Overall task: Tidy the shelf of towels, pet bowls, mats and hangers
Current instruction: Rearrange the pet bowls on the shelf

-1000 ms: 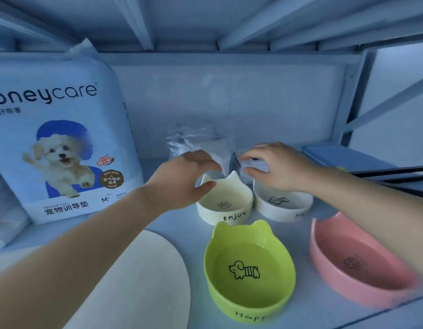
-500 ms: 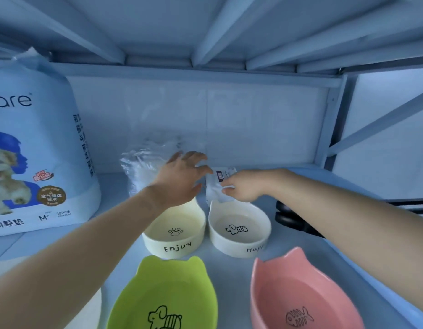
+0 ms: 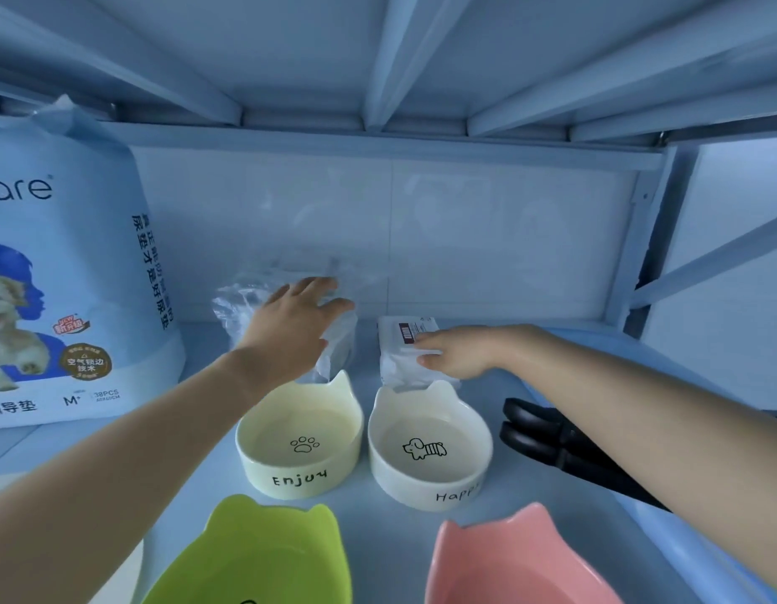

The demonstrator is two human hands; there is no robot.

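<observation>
At the back of the shelf stands a clear plastic-wrapped white packet; my left hand lies flat against it with straight fingers. To its right a second wrapped packet with a dark label leans behind the bowls, and my right hand pinches its right side between fingers and thumb. In front of them stand a cream bowl marked "Enjoy" and a white bowl with a dog drawing. A green bowl and a pink bowl sit nearest me.
A big blue pack of pet training pads fills the left of the shelf. Black hangers lie at the right, partly under my right forearm. The shelf above hangs low, and a steel post stands at the back right.
The view has shifted closer and up. My right hand has drawn the labelled packet to the right, opening a gap between the two packets. My left hand stays on the left packet.
</observation>
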